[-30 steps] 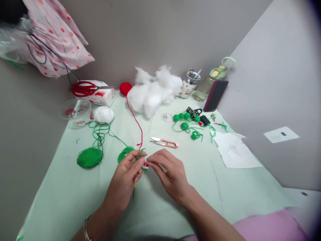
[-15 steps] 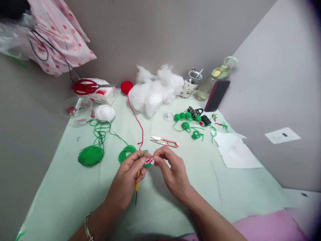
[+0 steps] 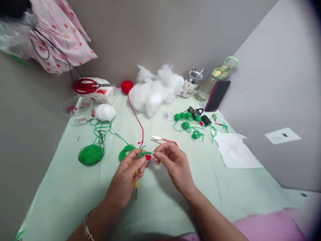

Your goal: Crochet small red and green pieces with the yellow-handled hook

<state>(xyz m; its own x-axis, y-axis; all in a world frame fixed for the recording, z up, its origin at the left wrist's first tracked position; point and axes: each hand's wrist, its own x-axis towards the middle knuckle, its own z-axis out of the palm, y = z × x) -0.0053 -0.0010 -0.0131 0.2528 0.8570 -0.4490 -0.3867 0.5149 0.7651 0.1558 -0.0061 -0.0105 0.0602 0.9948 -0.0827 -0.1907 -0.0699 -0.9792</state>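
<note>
Between my two hands is a small crochet piece [image 3: 148, 156], red with a white line and a green edge along its top. My left hand [image 3: 129, 174] is closed, pinching the left part of the piece between thumb and fingers. A yellow-handled crochet hook [image 3: 136, 184] is tucked in the same hand, its dark end pointing down. My right hand [image 3: 174, 165] pinches at the piece's right end, where a short white bit shows by the fingertips. Red yarn [image 3: 141, 129] runs from its ball [image 3: 127, 87] to the left hand. Behind that hand lies coiled green yarn [image 3: 126, 152].
Thread snips [image 3: 165, 140] lie just beyond my right hand. Further back are white stuffing [image 3: 155, 90], a white yarn ball [image 3: 105, 112] and a green yarn ball [image 3: 90, 154]. Green crocheted balls [image 3: 185, 125], a phone [image 3: 217, 96], a bottle [image 3: 205, 85] and white paper [image 3: 235, 150] stand or lie rightward.
The crochet piece has been turned over: red strands on white faced me before, now a solid red side with the green edge on top. My right hand has shifted slightly upward.
</note>
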